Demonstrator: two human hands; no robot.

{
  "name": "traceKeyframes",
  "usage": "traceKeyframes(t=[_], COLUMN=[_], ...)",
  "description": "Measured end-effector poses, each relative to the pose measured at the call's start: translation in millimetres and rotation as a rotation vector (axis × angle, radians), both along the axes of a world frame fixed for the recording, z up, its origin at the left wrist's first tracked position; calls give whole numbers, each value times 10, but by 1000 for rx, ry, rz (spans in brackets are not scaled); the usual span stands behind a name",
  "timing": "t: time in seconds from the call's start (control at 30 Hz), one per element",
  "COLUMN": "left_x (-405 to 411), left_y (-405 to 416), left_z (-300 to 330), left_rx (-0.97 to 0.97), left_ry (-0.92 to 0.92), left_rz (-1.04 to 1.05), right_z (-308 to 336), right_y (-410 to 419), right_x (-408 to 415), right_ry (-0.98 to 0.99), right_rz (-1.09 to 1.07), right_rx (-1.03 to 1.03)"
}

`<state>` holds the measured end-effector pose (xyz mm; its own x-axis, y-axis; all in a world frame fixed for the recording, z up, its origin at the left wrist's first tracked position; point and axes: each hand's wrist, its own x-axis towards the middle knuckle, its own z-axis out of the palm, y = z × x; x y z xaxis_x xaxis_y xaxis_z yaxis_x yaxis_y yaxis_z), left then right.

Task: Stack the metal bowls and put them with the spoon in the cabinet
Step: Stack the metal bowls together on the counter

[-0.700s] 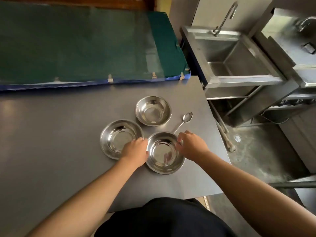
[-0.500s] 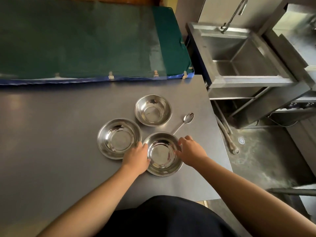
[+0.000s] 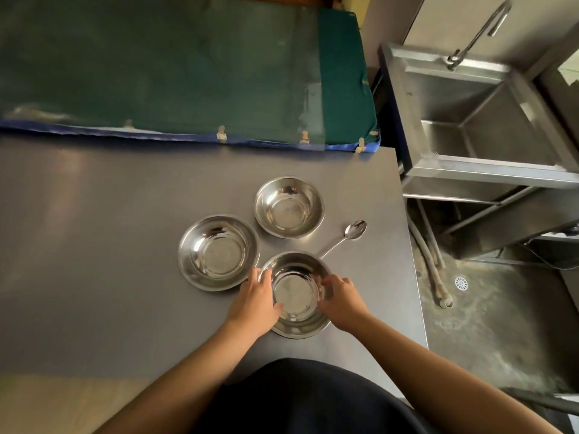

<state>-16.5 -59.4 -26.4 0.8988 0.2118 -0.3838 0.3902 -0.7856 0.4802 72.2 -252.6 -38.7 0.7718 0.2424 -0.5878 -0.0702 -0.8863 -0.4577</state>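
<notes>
While both hands clasp the near bowl (image 3: 296, 296), left fingers (image 3: 261, 278) and right fingers (image 3: 333, 281) curl closed over opposite rims. Two bowls (image 3: 217, 252) lie just beyond it on the table (image 3: 94, 245); the spoon (image 3: 344, 238) angles beyond-right, nearer the right hand

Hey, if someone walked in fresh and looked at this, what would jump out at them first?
Three shiny metal bowls clustered on the grey table: the nearest bowl gripped at its rim by the left hand and right hand, the wide bowl to its left, the far bowl behind. A spoon lies just right of them, and a steel sink stands at far right.
</notes>
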Motion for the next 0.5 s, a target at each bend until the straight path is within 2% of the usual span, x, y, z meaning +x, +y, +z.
traceKeyframes(t=[0.27,0.5], left_x=[1,-26], left_y=[149,579], left_z=[154,332], left_rx=[20,-22], left_ry=[-118,-220], left_rz=[-41,90], right_z=[171,463], right_y=[23,450], right_x=[-64,-25], right_ry=[-29,-118], right_rz=[-76,-67], right_rx=[62,140])
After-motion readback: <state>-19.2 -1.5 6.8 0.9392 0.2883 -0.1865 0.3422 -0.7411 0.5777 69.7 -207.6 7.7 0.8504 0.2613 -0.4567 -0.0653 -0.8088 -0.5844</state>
